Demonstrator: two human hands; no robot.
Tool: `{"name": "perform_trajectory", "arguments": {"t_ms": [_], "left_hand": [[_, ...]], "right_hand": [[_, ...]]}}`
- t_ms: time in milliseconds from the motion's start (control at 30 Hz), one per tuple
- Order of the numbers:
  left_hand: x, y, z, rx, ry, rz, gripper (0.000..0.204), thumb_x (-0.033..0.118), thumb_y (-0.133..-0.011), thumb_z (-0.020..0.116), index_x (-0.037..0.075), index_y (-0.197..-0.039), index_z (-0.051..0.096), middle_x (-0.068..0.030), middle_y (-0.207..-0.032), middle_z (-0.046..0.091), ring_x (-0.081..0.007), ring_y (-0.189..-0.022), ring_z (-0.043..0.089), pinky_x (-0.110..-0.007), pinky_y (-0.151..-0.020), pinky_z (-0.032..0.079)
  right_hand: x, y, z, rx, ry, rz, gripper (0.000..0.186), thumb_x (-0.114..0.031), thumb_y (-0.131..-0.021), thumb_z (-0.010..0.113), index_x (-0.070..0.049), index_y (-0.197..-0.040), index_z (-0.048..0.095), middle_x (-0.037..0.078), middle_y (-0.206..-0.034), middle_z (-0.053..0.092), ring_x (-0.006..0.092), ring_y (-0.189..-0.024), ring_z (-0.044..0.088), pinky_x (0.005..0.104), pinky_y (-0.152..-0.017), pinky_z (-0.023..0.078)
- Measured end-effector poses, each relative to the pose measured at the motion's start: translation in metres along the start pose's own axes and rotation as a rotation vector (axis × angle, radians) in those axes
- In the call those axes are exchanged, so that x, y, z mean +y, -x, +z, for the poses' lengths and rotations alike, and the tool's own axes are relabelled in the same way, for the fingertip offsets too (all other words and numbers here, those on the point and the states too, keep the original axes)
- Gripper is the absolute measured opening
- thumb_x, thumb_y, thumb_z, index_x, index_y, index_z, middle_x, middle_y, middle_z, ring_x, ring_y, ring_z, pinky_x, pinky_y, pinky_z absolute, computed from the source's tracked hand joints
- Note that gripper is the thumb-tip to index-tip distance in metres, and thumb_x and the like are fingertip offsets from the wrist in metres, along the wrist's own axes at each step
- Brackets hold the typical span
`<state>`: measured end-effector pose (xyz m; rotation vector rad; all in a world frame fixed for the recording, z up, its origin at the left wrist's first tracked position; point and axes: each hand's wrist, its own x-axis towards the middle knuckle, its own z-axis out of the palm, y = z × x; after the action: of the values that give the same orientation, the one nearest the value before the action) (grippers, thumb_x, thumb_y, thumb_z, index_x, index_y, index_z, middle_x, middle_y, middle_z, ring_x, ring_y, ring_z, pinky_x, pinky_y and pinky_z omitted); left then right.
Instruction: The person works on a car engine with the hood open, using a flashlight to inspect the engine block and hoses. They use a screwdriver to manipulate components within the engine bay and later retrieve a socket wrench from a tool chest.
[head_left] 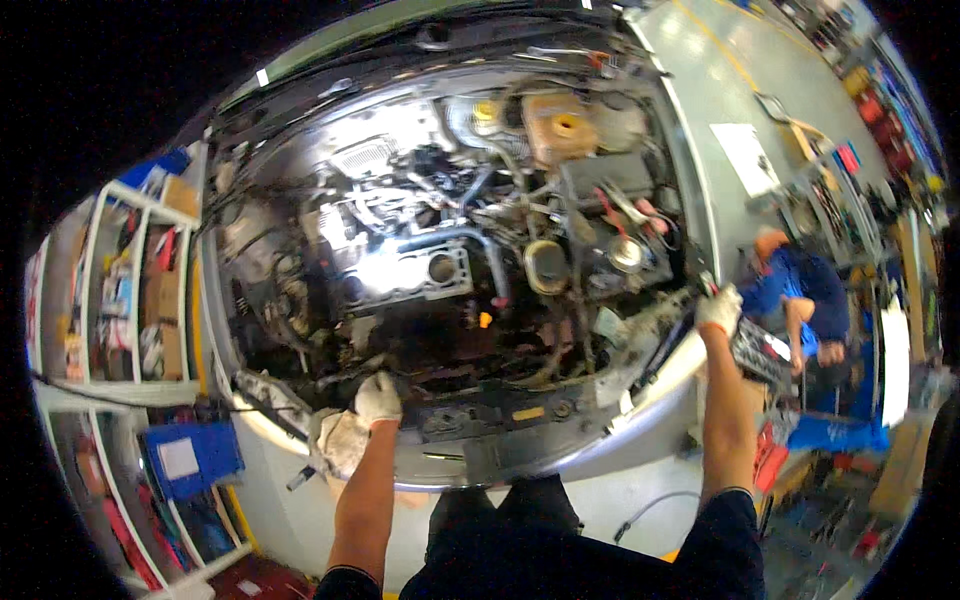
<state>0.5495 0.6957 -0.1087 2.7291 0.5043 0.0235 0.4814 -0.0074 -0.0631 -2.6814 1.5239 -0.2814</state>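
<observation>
My left hand (pixel 378 398), in a white glove, is at the front of an open engine bay with its fingers curled, beside a crumpled pale cloth (pixel 335 440); what it grips is hidden. My right hand (pixel 718 308), also gloved, is closed at the bay's right edge, on something too small to make out. Between them lies the engine block (pixel 405 275) with its flat metal top and round bores, a grey hose (pixel 485 260) curving behind it. Loose tools (pixel 620 205) lie on the bay's right side, near a yellow-capped reservoir (pixel 565 125).
White shelving (pixel 140 300) with boxes stands at left, a blue panel (pixel 200 450) below it. At right a person in blue (pixel 810 275) crouches by a black case (pixel 760 350), near a tool cart (pixel 830 200). A cable (pixel 640 515) runs over the pale floor (pixel 600 500).
</observation>
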Motion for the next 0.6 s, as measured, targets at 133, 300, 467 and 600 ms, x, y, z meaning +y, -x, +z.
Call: {"name": "perform_trajectory", "arguments": {"t_ms": [133,300,467,600], "left_hand": [[-0.006,0.005,-0.017,-0.028,0.051,-0.043,0.045,0.039,-0.100,0.057,0.001,-0.083,0.075,-0.0240,-0.090,0.073,-0.0462,-0.085,0.069,-0.055,-0.079,0.054],[0.005,-0.001,-0.011,-0.147,0.105,-0.066,0.044,0.042,-0.098,0.060,0.002,-0.101,0.077,-0.0238,-0.103,0.075,-0.0450,-0.101,0.069,-0.052,-0.090,0.054],[0.002,-0.038,-0.019,-0.296,0.296,-0.168,0.045,0.039,-0.096,0.063,0.001,-0.114,0.077,-0.0250,-0.113,0.074,-0.0446,-0.110,0.069,-0.050,-0.097,0.053],[0.033,-0.118,0.006,-0.421,0.373,-0.065,0.044,0.038,-0.096,0.061,0.000,-0.114,0.076,-0.0243,-0.118,0.073,-0.0434,-0.115,0.066,-0.049,-0.100,0.051]], "right_hand": [[-0.037,0.025,-0.039,-0.209,0.021,0.073,0.042,-0.028,-0.090,0.074,-0.005,-0.123,0.063,0.027,-0.128,0.068,0.0394,-0.123,0.066,0.0496,-0.101,0.053],[0.070,0.050,-0.005,0.247,-0.475,-0.131,0.041,-0.033,-0.102,0.065,0.001,-0.124,0.060,0.019,-0.111,0.070,0.0281,-0.085,0.069,0.0409,-0.075,0.054],[-0.084,0.246,-0.115,-0.500,-1.244,0.199,0.032,-0.039,-0.105,0.065,-0.009,-0.100,0.056,0.000,-0.069,0.054,0.0103,-0.057,0.052,0.0280,-0.052,0.043],[-0.183,0.311,-0.089,-1.142,-1.277,0.320,0.029,-0.033,-0.102,0.064,-0.005,-0.107,0.068,0.006,-0.095,0.069,0.0190,-0.078,0.066,0.0352,-0.064,0.053]]}}
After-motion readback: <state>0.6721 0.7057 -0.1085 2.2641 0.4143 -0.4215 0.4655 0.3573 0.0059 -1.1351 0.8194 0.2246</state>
